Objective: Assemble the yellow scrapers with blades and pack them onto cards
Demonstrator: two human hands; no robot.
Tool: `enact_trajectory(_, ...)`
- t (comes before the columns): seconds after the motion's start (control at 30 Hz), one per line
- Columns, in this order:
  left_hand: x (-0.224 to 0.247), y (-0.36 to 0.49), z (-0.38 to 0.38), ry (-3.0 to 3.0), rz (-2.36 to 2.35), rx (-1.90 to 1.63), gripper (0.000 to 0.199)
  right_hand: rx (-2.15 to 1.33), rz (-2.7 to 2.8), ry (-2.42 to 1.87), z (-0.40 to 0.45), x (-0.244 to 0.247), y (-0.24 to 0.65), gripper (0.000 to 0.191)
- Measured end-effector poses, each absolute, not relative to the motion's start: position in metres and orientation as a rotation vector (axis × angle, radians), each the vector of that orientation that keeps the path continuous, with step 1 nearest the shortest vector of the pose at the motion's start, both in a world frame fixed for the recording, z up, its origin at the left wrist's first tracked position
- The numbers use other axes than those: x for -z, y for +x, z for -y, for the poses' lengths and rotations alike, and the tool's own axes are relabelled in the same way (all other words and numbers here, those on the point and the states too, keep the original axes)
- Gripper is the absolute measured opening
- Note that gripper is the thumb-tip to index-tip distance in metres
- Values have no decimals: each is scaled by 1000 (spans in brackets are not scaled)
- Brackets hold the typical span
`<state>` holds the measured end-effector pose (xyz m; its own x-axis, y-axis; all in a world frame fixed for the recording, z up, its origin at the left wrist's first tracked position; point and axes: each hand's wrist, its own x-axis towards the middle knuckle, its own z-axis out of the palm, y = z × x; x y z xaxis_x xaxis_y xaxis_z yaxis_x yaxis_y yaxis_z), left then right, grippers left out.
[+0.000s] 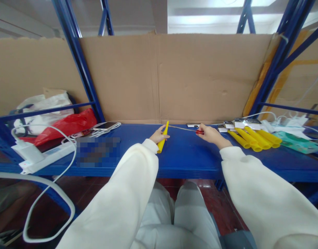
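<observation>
Near the middle of the blue table (184, 162), my left hand (160, 135) is closed round a yellow cone-shaped tube (163, 138), narrow end up and slightly tilted. My right hand (208, 135), to its right, grips a small red object (199, 132). A thin string-like line (182, 128) runs between the red object and the upper part of the yellow tube; whether it is cord or a rod is too small to tell. Several more yellow tubes (257, 138) lie in a bunch to the right of my right hand.
Packets (247, 123) and a green package (296, 141) lie at the right. On the left are a phone (105, 126), a white power strip (48, 159) with looping cables, and a red bag (67, 128). Cardboard (127, 76) stands behind.
</observation>
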<state>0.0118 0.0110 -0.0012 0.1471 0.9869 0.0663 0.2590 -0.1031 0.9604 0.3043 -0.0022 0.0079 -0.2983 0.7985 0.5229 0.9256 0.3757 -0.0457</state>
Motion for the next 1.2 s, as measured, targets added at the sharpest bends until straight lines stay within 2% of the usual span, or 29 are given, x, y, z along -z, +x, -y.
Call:
enact_trajectory(0.33,3,9,-18,1610,-1369,-1124,85,373,2211,-1517,4,-10,305,21)
enact_trajectory(0.7,5,10,-20,1536,-1262,-1169,86,382,2168,-1469,3,-7,302,11)
enact_trajectory(0.97,7,7,-24,1460,-1235,-1151,92,329,2227,-1474,6,-11,301,21)
enact_trajectory(1.2,4,10,-19,1460,-1224,-1142,88,348,2179,-1491,3,-7,301,14)
